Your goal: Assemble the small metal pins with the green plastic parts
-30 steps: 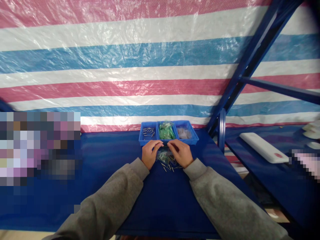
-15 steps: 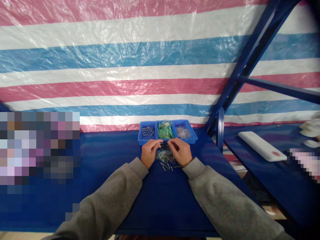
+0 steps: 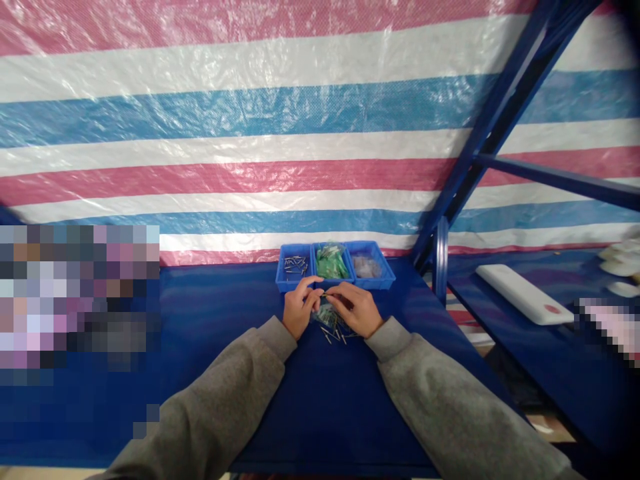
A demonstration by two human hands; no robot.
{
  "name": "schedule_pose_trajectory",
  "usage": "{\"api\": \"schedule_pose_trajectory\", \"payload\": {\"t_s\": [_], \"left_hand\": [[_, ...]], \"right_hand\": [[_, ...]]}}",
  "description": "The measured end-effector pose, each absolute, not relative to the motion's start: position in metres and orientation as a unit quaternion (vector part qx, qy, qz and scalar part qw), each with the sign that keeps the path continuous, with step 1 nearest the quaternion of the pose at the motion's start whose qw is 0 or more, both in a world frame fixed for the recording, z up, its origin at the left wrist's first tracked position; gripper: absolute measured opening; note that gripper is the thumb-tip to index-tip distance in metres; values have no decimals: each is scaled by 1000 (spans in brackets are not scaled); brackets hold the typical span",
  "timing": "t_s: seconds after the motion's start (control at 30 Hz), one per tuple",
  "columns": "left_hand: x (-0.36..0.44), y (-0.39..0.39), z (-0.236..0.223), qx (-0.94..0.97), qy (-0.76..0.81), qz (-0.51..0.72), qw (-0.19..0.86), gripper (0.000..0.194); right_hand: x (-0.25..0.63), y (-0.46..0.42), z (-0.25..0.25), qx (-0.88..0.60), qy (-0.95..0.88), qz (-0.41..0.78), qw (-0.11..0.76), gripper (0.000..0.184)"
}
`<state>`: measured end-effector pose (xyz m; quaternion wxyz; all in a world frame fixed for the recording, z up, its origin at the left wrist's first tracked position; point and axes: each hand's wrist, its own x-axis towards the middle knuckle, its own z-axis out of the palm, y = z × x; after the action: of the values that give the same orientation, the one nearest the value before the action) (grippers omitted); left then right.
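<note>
R hand (image 3: pixel 356 309) pinching narrow, thumb and index closed on a thin metal pin (image 3: pixel 326 294), right above the loose heap! L hand (image 3: pixel 300 305) curls in from the 9 o'clock side, fingertips (image 3: pixel 315 288) just beside that pin; can't tell if it's gripping too. Under both hands, a small clear bag w/ green inside (image 3: pixel 325 315), partly hidden, hard to read.

At 6 o'clock from the hands, a heap of metal pins (image 3: pixel 336 332) lies scattered on the blue desk (image 3: pixel 220 413), pointing every which way. At 12 o'clock, just past the fingertips, a blue 3-compartment tray (image 3: pixel 380 283): L bin w/ metal pins (image 3: pixel 294 267), mid bin packed w/ green-tinted bags (image 3: pixel 330 262), R bin w/ clear bags (image 3: pixel 367 267).

Grey sweatshirt sleeves (image 3: pixel 440 393) come in from the bottom corners, both reaching over the desk. Backdrop: a big pink, white and blue striped tarp (image 3: pixel 300 120). Around 2 o'clock, a blue steel rack frame (image 3: pixel 441 260) w/ diagonal braces. At 3 o'clock, on a separate blue shelf (image 3: pixel 550 373), a flat white board w/ a red spot (image 3: pixel 523 293), pale items (image 3: pixel 617 267) just past it. Pixelated patches at 9 and 4 o'clock, contents can't be made out.
</note>
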<state>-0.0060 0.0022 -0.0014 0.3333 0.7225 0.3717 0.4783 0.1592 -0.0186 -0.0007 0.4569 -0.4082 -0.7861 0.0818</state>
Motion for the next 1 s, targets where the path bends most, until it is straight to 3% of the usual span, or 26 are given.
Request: {"api": "schedule_pose_trajectory", "payload": {"t_s": [0.33,0.7,1.0], "left_hand": [[-6,2,5,765,367,491,199,20],[-7,-1,4,779,380,447,220,32],[-6,-3,8,777,338,499,180,18]], "right_hand": [[162,-15,-4,-435,-760,72,478,27],[161,-17,0,-408,-767,87,488,18],[161,-14,-3,-405,-786,80,460,27]]}}
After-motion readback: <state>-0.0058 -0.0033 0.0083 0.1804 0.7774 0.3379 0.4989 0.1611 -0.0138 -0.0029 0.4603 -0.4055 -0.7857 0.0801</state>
